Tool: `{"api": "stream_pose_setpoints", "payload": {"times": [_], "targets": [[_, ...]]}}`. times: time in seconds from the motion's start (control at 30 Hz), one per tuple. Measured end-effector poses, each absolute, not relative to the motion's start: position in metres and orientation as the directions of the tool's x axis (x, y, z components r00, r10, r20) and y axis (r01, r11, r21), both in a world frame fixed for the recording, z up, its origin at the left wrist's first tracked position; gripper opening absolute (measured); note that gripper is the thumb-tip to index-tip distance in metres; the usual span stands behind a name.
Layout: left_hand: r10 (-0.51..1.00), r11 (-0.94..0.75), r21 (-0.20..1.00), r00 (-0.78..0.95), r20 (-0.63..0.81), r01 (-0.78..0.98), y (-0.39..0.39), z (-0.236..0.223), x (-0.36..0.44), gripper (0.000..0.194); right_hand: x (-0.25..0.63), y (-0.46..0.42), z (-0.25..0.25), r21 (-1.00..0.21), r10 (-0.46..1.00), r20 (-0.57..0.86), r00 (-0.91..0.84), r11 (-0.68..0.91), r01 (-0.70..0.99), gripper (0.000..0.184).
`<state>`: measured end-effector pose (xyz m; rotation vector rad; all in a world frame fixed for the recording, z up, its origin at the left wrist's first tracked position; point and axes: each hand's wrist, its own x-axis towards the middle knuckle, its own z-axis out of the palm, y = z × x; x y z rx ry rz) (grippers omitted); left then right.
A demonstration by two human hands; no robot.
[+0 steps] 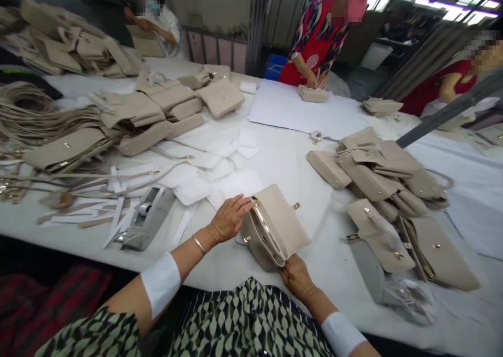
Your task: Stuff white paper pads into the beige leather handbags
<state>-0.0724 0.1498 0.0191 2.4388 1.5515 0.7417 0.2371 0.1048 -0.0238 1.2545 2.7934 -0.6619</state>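
Observation:
A beige handbag (281,221) stands tilted on the white-covered table in front of me, its flap raised and a gold zip showing along its mouth. My left hand (231,216) is closed on the bag's upper left corner, fingers over the edge. At the lower right corner my right hand (296,277) grips the bag, its fingertips partly hidden beneath. A small metal clasp juts from the flap's right edge, and another gold fitting shows on the front.
Left of me sits a grey tape dispenser (149,215) among paper strips and straps (118,187). Bag piles lie at left (153,106) and right (385,168). A second dispenser (369,268) stands at right, partly under a bag. Across the table, a person (314,37) handles another bag.

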Motion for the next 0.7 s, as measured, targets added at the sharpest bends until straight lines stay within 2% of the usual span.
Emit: {"api": "stream_pose_setpoints", "payload": {"times": [0.07, 0.13, 0.23, 0.3, 0.33, 0.4, 0.47, 0.6, 0.7], "targets": [[0.882, -0.461, 0.429, 0.351, 0.313, 0.776, 0.149, 0.021, -0.063, 0.057, 0.239, 0.103, -0.019, -0.380, 0.719, -0.225, -0.658, 0.557, 0.739, 0.027], [0.906, -0.413, 0.496, 0.289, 0.309, 0.764, 0.148, 0.014, -0.060, 0.048, 0.245, 0.102, -0.005, -0.379, 0.731, -0.302, -0.612, 0.497, 0.781, 0.021], [0.929, -0.348, 0.561, 0.197, 0.312, 0.751, 0.144, -0.001, -0.062, 0.037, 0.248, 0.105, 0.033, -0.471, 0.623, -0.407, -0.668, 0.484, 0.737, 0.017], [0.931, -0.335, 0.569, 0.172, 0.321, 0.751, 0.140, -0.007, -0.062, 0.035, 0.237, 0.115, 0.063, -0.565, 0.561, -0.346, -0.752, 0.516, 0.644, 0.022], [0.930, -0.333, 0.567, 0.164, 0.328, 0.754, 0.138, -0.009, -0.061, 0.034, 0.226, 0.123, 0.075, -0.575, 0.590, -0.277, -0.758, 0.530, 0.623, 0.024], [0.927, -0.332, 0.558, 0.152, 0.344, 0.761, 0.135, -0.009, -0.058, 0.034, 0.196, 0.145, 0.092, -0.509, 0.688, -0.114, -0.716, 0.579, 0.637, 0.029], [0.923, -0.333, 0.546, 0.145, 0.357, 0.769, 0.134, -0.008, -0.056, 0.034, 0.161, 0.173, 0.096, -0.394, 0.686, -0.046, -0.726, 0.655, 0.645, 0.033], [0.920, -0.336, 0.513, 0.160, 0.356, 0.790, 0.133, -0.004, -0.058, 0.035, 0.104, 0.222, 0.080, -0.136, 0.599, -0.156, -0.786, 0.775, 0.617, 0.032], [0.922, -0.331, 0.495, 0.163, 0.351, 0.803, 0.130, -0.003, -0.063, 0.034, 0.087, 0.243, 0.072, -0.085, 0.502, -0.243, -0.830, 0.842, 0.533, 0.025]]}}
